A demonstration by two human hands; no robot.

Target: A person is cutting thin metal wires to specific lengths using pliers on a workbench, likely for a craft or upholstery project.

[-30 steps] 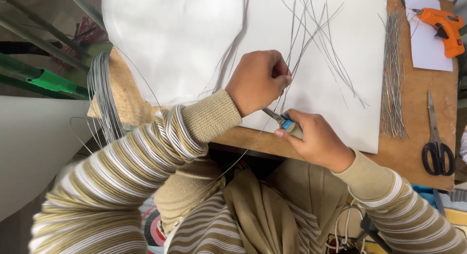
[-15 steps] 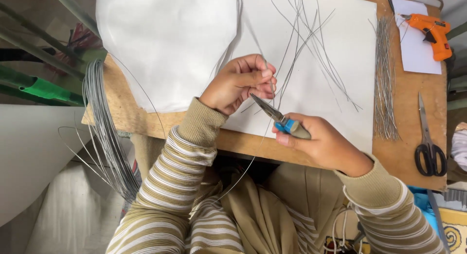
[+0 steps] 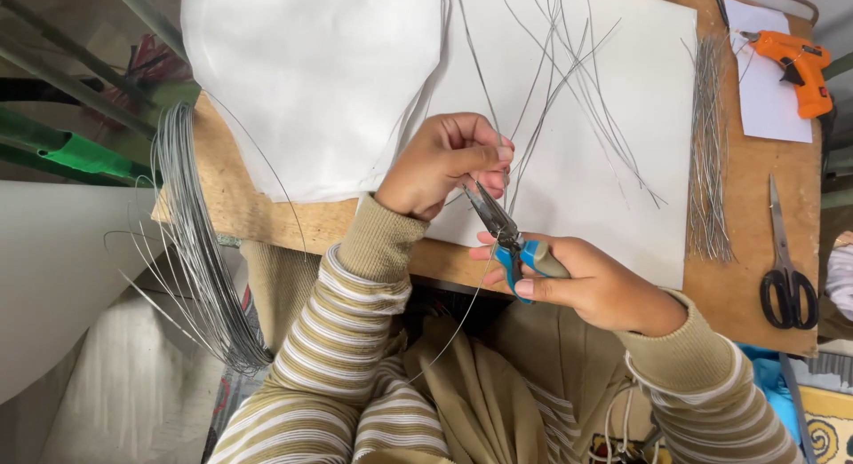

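My left hand [image 3: 444,162] pinches a thin grey wire [image 3: 462,317] between thumb and fingers over a white sheet [image 3: 577,189]. The wire runs from those fingers down past the table edge toward my lap. My right hand [image 3: 591,282] grips blue-handled pliers [image 3: 511,233], whose jaws point up and left and meet the wire just below my left fingertips. Several cut lengths of wire [image 3: 569,91] lie crossed on the white sheet beyond my hands.
A coil of grey wire [image 3: 191,242] hangs off the table's left edge. A bundle of straight wires [image 3: 711,153], black-handled scissors [image 3: 784,269] and an orange glue gun [image 3: 795,64] lie on the wooden table [image 3: 755,206] at right. A rounded white sheet [image 3: 311,82] covers the far left.
My left hand has opened from a fist over the wire to a fingertip pinch. The pliers' jaws have come up against the wire below the fingers, and my right hand sits a little lower.
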